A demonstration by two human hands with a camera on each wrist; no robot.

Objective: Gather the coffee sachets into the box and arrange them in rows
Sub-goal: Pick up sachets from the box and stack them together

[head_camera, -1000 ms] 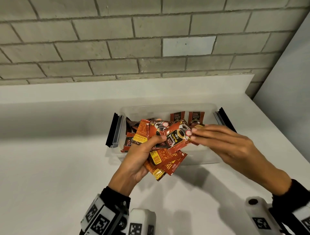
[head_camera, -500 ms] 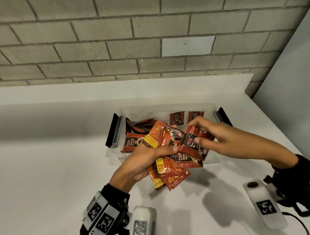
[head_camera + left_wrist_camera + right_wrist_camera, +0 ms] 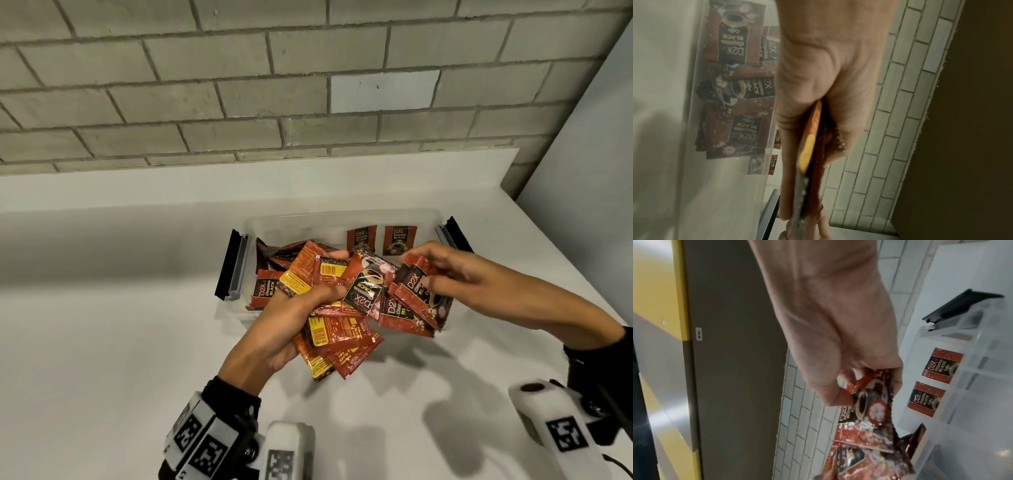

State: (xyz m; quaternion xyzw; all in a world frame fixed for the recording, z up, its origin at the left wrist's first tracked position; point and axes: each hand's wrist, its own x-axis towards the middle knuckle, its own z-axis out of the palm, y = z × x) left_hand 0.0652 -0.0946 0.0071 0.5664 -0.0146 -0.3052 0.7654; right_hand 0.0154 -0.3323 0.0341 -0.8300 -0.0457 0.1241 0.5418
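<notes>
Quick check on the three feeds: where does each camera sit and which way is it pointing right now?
Head: worn on the head, looks down at the clear box on the white counter; both hands and forearms show.
Left wrist: looks along the left hand, which grips a sachet stack.
Right wrist: looks along the right hand, which pinches sachets.
Shared: the two upright sachets at the box's far wall appear in the head and right wrist views.
</notes>
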